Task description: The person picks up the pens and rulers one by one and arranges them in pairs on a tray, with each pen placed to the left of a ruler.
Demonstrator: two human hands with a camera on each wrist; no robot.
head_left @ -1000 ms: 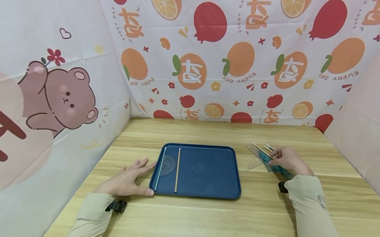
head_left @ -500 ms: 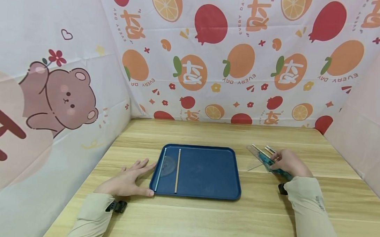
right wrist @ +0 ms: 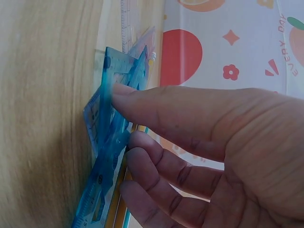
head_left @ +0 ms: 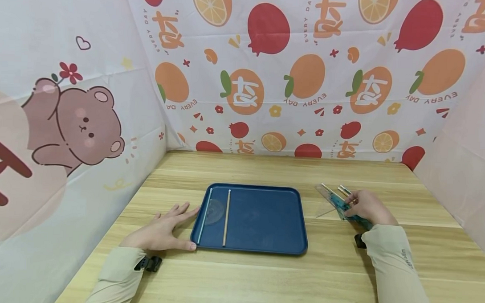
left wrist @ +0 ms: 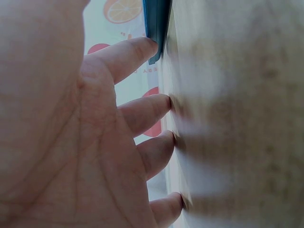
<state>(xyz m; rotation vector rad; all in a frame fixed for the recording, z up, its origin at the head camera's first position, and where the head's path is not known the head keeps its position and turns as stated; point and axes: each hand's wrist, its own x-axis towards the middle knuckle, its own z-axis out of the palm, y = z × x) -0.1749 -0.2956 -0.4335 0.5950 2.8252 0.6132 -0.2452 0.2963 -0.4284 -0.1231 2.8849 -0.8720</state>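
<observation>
In the head view, my left hand lies with spread fingers at the left side of the blue tray, thumb at its near corner. The left wrist view shows a finger touching the tray edge. My right hand is over a small pile of stationery to the tray's right. Its thumb and fingers pinch a blue see-through set square. Below that lies a blue ruler with cutouts, and yellow pencils show under the fingers. A clear set square sticks out of the pile.
Inside the tray, a green pencil and a wooden-coloured pencil lie near the left, with a clear round disc, perhaps a protractor, between them. Wood-grain table surrounds the tray. Printed cloth walls stand behind and at both sides.
My right hand shifts very slightly, and the blue pieces under its fingers tilt a little. My left hand, the tray and its contents stay in place.
</observation>
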